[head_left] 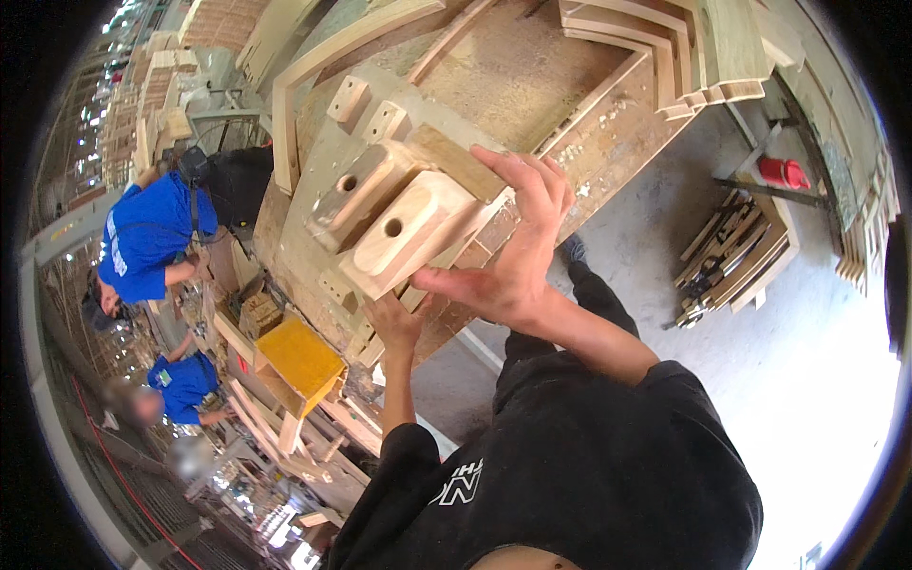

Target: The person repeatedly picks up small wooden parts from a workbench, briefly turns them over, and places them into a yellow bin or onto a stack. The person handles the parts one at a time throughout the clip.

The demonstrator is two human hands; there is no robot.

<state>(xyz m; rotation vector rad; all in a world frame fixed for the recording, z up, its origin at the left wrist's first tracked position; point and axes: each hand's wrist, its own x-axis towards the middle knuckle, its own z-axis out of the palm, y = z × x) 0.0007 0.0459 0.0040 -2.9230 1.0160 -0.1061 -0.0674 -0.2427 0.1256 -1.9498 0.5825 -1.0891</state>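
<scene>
The right forearm (603, 337) slants up and leftward from the shoulder, and at the wrist the right hand (518, 252) angles away from the body, thumb (442, 281) and index finger (508, 169) stretched far apart in a wide grip, the other fingers curved behind the index. The left forearm (398, 385) rises almost straight up, its elbow close to the torso, and the left hand (396, 321) sits lower and further left, its fingertips partly hidden, so how firmly it grips cannot be told.
</scene>
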